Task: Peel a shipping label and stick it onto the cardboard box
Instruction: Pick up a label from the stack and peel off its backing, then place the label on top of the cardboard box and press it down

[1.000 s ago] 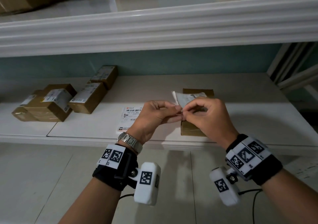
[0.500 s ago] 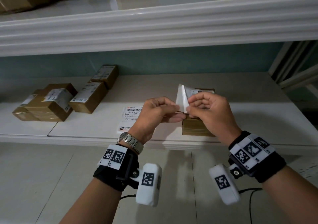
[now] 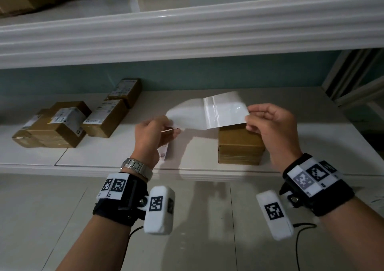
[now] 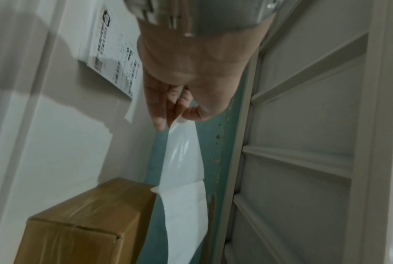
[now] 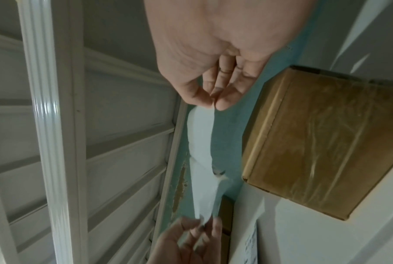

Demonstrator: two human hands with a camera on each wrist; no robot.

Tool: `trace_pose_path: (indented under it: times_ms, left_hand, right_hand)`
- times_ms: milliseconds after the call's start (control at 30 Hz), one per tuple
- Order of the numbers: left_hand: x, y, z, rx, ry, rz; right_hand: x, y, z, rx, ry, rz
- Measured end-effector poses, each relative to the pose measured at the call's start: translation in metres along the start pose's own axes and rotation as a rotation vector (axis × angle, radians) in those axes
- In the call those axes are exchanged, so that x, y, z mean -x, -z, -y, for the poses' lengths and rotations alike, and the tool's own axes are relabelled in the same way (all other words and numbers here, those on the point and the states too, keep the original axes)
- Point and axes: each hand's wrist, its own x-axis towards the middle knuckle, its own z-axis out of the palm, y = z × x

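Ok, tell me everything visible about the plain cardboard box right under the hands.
The cardboard box is small, brown and rectangular, its seams sealed with clear glossy tape, with no label showing on it. It sits closed and flat near the front edge of the white shelf, apart from the labelled boxes to the left. Neither hand touches it; the half-peeled label hangs above it.
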Motion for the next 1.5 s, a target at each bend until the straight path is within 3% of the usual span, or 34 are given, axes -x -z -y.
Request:
trace_pose_path:
  times_ms: [100,300,500,633,767,833,933,1067,1167,1500]
  left_hand:
    - [-0.008,0.013,0.001,-0.011,0.012,-0.095]
    - [-0.02,0.035,0.005,-0.269,-0.049,-0.191]
    - [-0.02,0.048,0.007,-0.801,-0.074,-0.262]
    - [-0.017,0.04,0.008,-1.0,-0.095,-0.295]
    - [-0.004,0.012,0.006,-0.813,-0.611,-0.257]
    - [0.008,-0.011,0.005,-0.627,-0.727,-0.061]
    - [0.027,-0.042,0.011,-0.432,-0.588,0.299]
    - [0.036,-0.067,0.012,-0.225,-0.39,0.472]
    - [0.037,-0.073,0.008,-0.161,-0.308,0.483]
    - [0.016,-0.072,0.015,-0.181,-0.39,0.3]
  right_hand:
    - [-0.003,0.002,0.001,-0.052,-0.012,-0.046]
    - [-0.004,0.002,0.002,-0.096,-0.008,-0.094]
    - [-0.003,0.0,0.001,-0.061,0.078,-0.106]
    - [0.002,0.0,0.003,-0.017,0.114,-0.068]
    - [0.005,-0.002,0.003,0.082,0.178,-0.031]
    - [0.007,-0.004,0.001,0.133,0.22,-0.009]
    - [0.012,-0.006,0.0,0.205,0.286,0.022]
    - [0.019,-0.006,-0.001,0.234,0.341,0.12]
    - [0.021,-0.003,-0.003,0.338,0.395,0.147]
    - [0.016,0.005,-0.012,0.539,0.61,0.207]
